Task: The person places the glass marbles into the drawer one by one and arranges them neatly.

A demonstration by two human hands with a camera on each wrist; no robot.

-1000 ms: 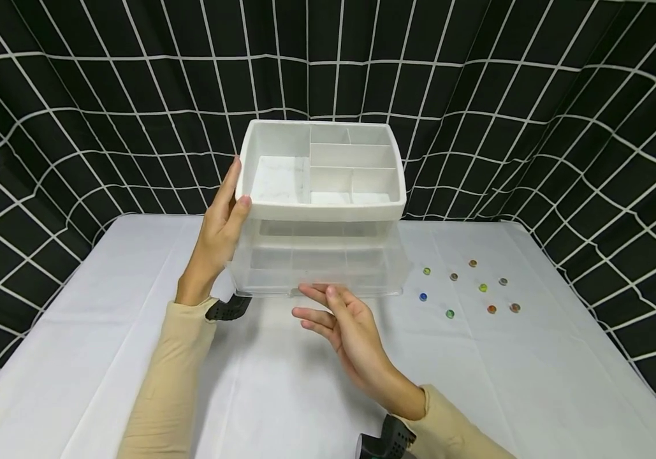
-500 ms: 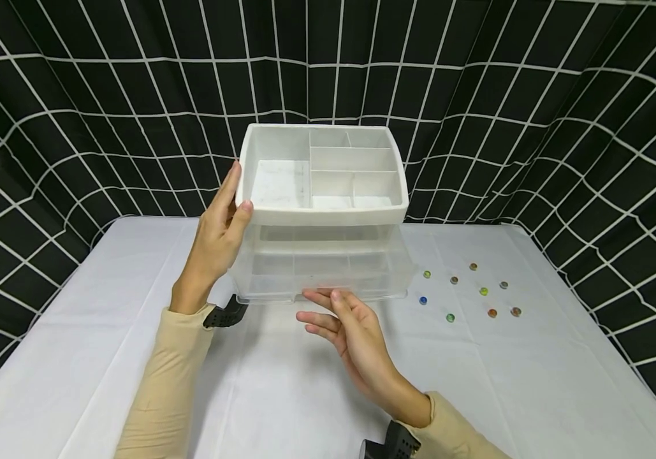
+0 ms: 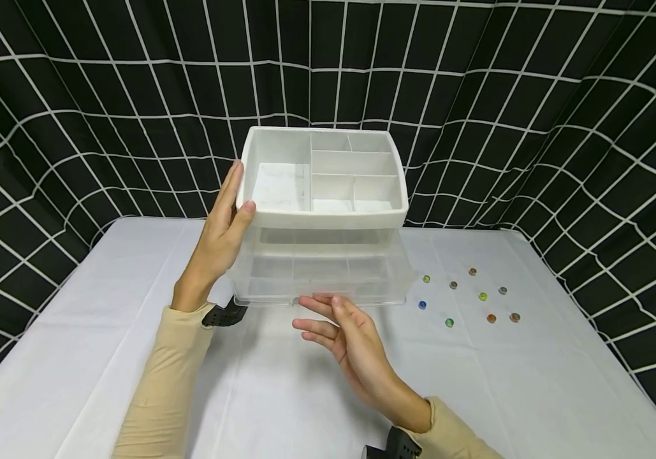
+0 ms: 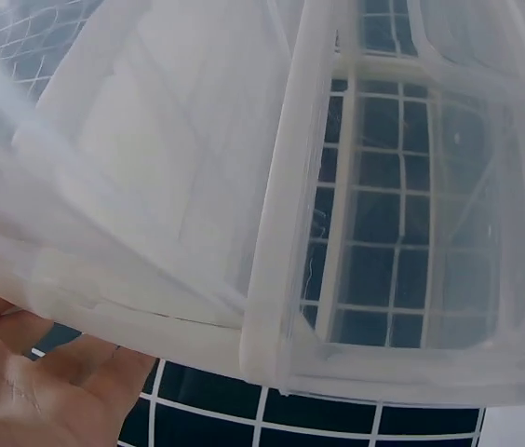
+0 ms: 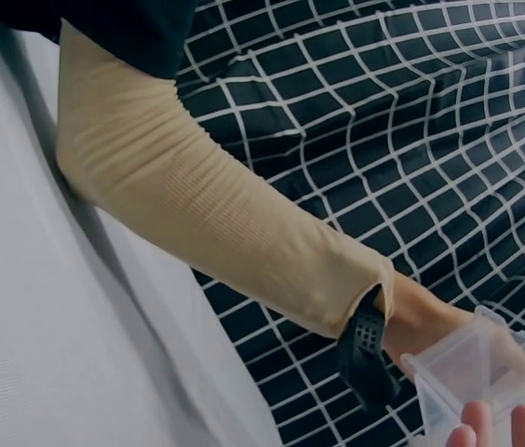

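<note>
Head view: both hands (image 3: 218, 239) (image 3: 359, 350) touch the drawer organizer (image 3: 328, 220).

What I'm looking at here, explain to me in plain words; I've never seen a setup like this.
There is no robot: a person works with two bare hands and wears three cameras. The head camera's picture looks forward and down. The left wrist picture is a close-up of the organizer. The right wrist picture mostly shows the other arm's tan sleeve.

The left hand holds the organizer by its side, thumb at the front corner. It has a white divided top above a clear lower part. The right hand's fingertips are at the clear part's lower front edge.

To the right, nine small coloured pieces lie on the white-covered table.
</note>
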